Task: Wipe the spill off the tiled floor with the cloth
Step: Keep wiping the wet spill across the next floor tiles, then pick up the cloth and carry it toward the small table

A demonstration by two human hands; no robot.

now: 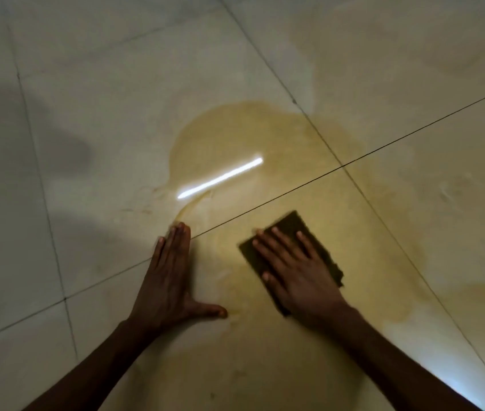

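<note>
Head view showed the right hand [297,268] spread flat, pressing a dark square cloth [288,232] within the yellowish spill [253,137]; the left hand [170,277] lay flat, fingers together, on the glossy tiled floor [87,84] at the spill's left edge.

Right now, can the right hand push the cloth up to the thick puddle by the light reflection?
Probably yes. The right hand lies flat on the dark cloth, and only bare wet tile lies between it and the puddle. The left hand rests flat on the floor, off to the side.

Dark olive-brown cloth [294,253], yellowish spill [235,134], pale beige tiles [101,99] w/ dark grout.
</note>
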